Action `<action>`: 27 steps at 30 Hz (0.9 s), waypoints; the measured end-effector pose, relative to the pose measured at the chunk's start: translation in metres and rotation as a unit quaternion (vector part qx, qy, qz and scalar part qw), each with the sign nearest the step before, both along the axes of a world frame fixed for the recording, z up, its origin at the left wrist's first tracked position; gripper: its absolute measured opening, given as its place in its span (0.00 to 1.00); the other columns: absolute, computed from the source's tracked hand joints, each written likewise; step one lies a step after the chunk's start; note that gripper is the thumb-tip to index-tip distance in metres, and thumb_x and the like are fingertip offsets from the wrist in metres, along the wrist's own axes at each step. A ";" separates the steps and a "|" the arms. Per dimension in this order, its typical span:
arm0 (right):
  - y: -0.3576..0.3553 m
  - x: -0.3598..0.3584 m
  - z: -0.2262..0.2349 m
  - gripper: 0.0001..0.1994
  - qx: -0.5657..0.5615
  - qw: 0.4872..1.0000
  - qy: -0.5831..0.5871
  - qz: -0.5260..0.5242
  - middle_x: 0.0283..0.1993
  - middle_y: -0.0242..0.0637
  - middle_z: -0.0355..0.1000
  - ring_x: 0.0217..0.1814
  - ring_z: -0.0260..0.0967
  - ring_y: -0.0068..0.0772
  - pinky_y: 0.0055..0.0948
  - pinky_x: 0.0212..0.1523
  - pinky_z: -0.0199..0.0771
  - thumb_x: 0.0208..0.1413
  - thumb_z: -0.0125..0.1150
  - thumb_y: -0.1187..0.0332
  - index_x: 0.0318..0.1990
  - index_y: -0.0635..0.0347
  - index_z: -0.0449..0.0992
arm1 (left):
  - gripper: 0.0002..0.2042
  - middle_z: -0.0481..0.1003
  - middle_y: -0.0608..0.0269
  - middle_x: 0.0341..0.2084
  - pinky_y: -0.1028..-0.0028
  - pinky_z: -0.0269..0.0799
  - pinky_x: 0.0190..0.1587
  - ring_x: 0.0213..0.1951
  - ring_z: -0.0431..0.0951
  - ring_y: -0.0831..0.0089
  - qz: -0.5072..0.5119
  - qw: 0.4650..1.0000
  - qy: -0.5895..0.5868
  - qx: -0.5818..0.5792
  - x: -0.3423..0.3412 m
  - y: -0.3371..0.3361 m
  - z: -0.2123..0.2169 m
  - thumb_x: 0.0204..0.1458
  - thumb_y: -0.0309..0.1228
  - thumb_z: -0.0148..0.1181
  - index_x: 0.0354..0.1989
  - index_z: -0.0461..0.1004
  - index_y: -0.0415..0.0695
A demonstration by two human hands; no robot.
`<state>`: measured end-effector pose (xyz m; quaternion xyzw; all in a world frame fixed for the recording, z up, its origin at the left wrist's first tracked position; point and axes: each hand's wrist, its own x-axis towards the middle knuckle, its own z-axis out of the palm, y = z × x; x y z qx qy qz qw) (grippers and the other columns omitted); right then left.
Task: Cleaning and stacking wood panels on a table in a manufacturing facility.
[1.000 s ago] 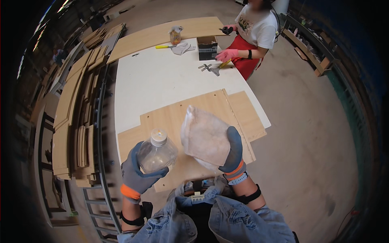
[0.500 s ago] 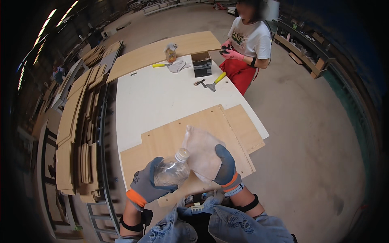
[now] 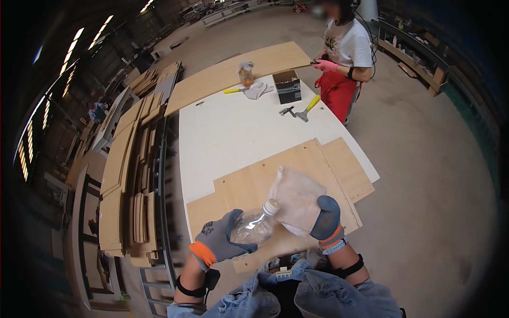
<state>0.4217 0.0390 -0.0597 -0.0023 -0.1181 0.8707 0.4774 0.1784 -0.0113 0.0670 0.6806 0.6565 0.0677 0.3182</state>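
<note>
2 gloved hands: left, right. 1 clear bottle, 1 cloth, 1 box, 1 scraper, 1 co-worker.

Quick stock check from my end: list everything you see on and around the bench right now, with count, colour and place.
Clear plastic bottle: 1, clear with pale cap, tilted in the left hand.
Cloth: 1, pale beige, held up by the right hand at the bottle's cap.
Wooden panels: several, light brown, near end of the table.
Table: 1, white top.
Long board: 1, light brown, far end.
Small box: 1, dark, far end.
Scraper: 1, yellow handle, beside the box.
Jar: 1, amber contents, far end.
Stacked boards: many, light brown, left of the table.
Co-worker: 1, white shirt, red apron, far right.
Left hand: grey glove, orange cuff.
Right hand: blue-grey glove.
</note>
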 end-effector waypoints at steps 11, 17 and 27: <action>0.009 -0.023 0.010 0.31 0.028 0.999 -0.013 -0.036 0.63 0.43 0.59 0.63 0.59 0.37 0.36 0.61 0.59 0.57 0.49 0.56 0.63 0.66 0.54 | 0.44 0.75 0.46 0.42 0.67 0.70 0.49 0.46 0.76 0.55 -0.064 0.991 0.093 -0.074 0.013 0.018 0.011 0.29 0.51 0.73 0.54 0.65 0.34; 0.003 -0.014 -0.001 0.21 0.300 0.844 -0.387 -0.219 0.56 0.40 0.67 0.58 0.63 0.38 0.30 0.56 0.64 0.50 0.56 0.76 0.54 0.64 0.66 | 0.40 0.76 0.43 0.35 0.67 0.70 0.45 0.41 0.77 0.51 -0.116 0.973 0.162 -0.117 0.022 0.029 0.010 0.34 0.54 0.67 0.50 0.66 0.34; 0.011 -0.021 -0.012 0.22 0.386 0.775 -0.438 -0.243 0.53 0.43 0.68 0.53 0.66 0.42 0.30 0.53 0.66 0.46 0.58 0.77 0.53 0.63 0.68 | 0.40 0.76 0.42 0.35 0.66 0.70 0.45 0.41 0.77 0.51 -0.120 0.952 0.200 -0.199 0.028 0.034 0.017 0.34 0.54 0.66 0.50 0.67 0.33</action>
